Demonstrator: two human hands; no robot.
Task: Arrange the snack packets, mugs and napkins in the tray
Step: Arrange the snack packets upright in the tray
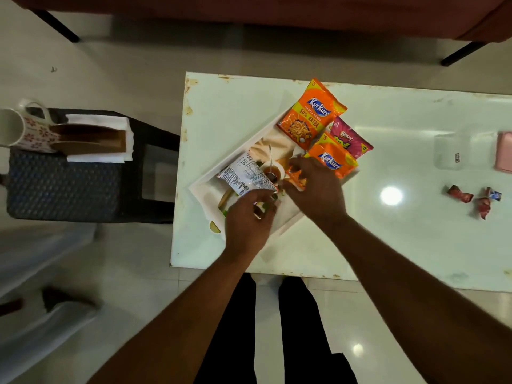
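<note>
A white printed tray (pixel 286 224) lies askew on the white table (pixel 388 239). Two orange Kurkure packets (pixel 311 113) (pixel 332 159) and a pink Bingo packet (pixel 350 139) lie along its far corner. A packet turned white side up (pixel 245 174) rests in the tray's left part. My left hand (pixel 248 220) hovers over the tray with its fingertips on that packet's near edge. My right hand (pixel 315 187) pinches a small orange packet (pixel 296 180) above the tray's middle. A floral mug (pixel 27 131) and white napkins (pixel 98 121) sit on a dark stool to the left.
Wrapped candies (pixel 475 199) lie on the table at the right. A clear container (pixel 451 152) and a pink object (pixel 504 152) stand near the right edge. The dark stool (pixel 63 187) is left of the table. A sofa with black legs lines the far side.
</note>
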